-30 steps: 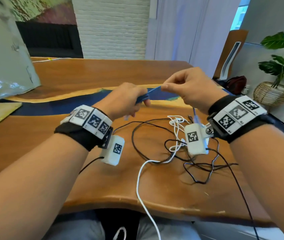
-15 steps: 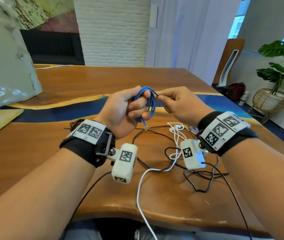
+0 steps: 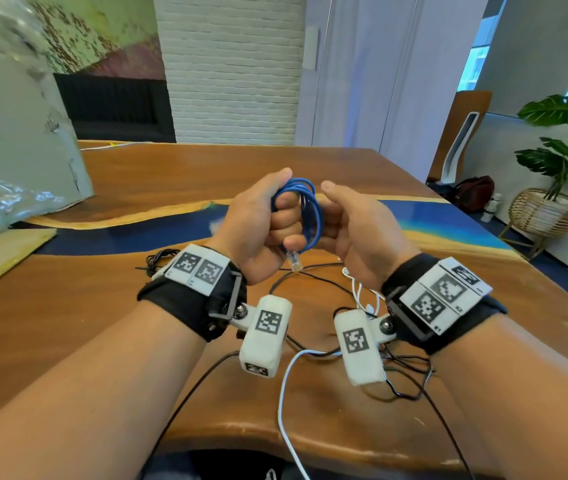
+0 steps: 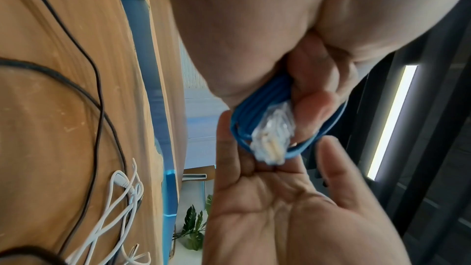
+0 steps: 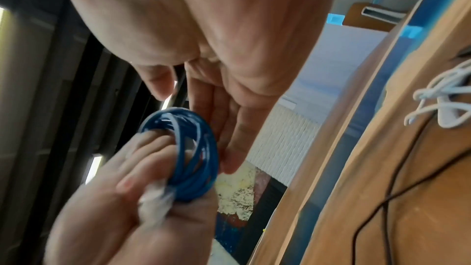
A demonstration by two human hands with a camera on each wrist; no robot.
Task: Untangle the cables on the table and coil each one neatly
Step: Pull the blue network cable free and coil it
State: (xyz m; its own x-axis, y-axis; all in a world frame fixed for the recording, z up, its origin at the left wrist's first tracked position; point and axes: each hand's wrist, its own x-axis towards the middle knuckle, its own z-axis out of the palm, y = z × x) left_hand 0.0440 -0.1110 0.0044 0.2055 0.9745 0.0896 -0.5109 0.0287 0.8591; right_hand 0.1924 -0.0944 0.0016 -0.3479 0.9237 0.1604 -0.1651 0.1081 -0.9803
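Note:
A blue network cable [image 3: 312, 216] is wound into a small coil, and my left hand [image 3: 275, 220] grips it above the wooden table [image 3: 102, 323]. Its clear plug [image 3: 293, 259] hangs below my fingers. The left wrist view shows the coil [image 4: 331, 126] and the plug [image 4: 272, 140] close up. My right hand [image 3: 348, 223] is just right of the coil, fingers straight and thumb up, holding nothing [image 5: 229, 148]. A white cable [image 3: 286, 393] and thin black cables [image 3: 404, 375] lie tangled on the table under my wrists.
A large grey plastic-wrapped package [image 3: 16, 150] stands at the left of the table. A small black cable bundle [image 3: 158, 261] lies behind my left wrist. The white cable runs off the table's near edge [image 3: 345, 445]. A potted plant in a basket [image 3: 549, 209] stands on the floor at right.
The blue cable, stretched between both hands a second ago, is now a coil in my left hand. My right hand has let go of it and opened.

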